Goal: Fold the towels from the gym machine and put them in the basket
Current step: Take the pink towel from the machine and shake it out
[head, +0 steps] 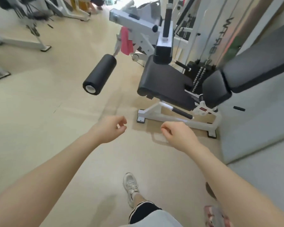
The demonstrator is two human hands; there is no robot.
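Nothing is held: the left hand (111,128) and right hand (176,134) are extended forward with loosely curled fingers. The pink cloth towel (126,42) is draped on the white steel gym machine (138,28), well apart. No basket is seen. Snagging on the frame is judged possible if the towel is pulled sideways.

A pale beige gym floor (44,122) is carrying a white-framed leg machine (174,89), whose capped base feet are resting flat on it at centre right. A pink towel (126,42) is hanging from the machine's upper frame, above the black foam roller (100,74) that is jutting out over the floor. A white sneaker (130,188) is standing on the floor in the foreground, while other white machine frames (23,41) are sitting on it at far left.
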